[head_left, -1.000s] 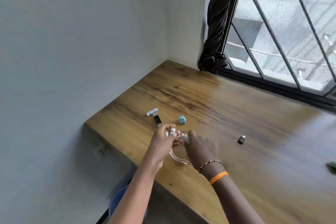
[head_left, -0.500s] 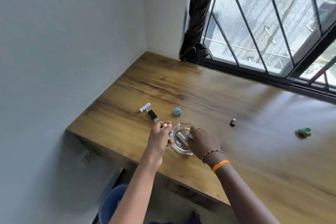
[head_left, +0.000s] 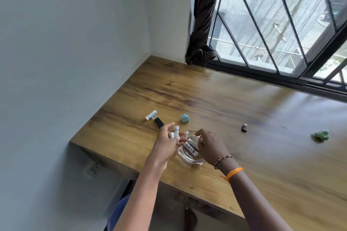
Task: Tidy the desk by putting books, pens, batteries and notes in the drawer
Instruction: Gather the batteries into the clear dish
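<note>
A clear glass dish (head_left: 189, 160) sits near the front edge of the wooden desk (head_left: 244, 155) with two white batteries (head_left: 191, 149) in it. My left hand (head_left: 166, 143) hovers just left of the dish and grips two white batteries (head_left: 175, 133) upright in its fingers. Over the dish, my right hand (head_left: 211, 146) curls its fingertips round the end of a battery inside. Another white battery (head_left: 151, 114) lies on the desk further left. A crumpled blue note (head_left: 185, 118) lies behind the hands, and a crumpled green note (head_left: 321, 136) sits far right.
A black USB stick (head_left: 159, 122) lies beside the loose battery, and a small black adapter (head_left: 244, 128) lies to the right. The grey wall borders the desk on the left, with a barred window (head_left: 272, 24) and dark curtain (head_left: 203, 24) behind. A blue bin (head_left: 120, 210) stands below the desk.
My left hand has turned so that the two batteries in it stand up in view. My right hand stays over the dish. The view has swung slightly.
</note>
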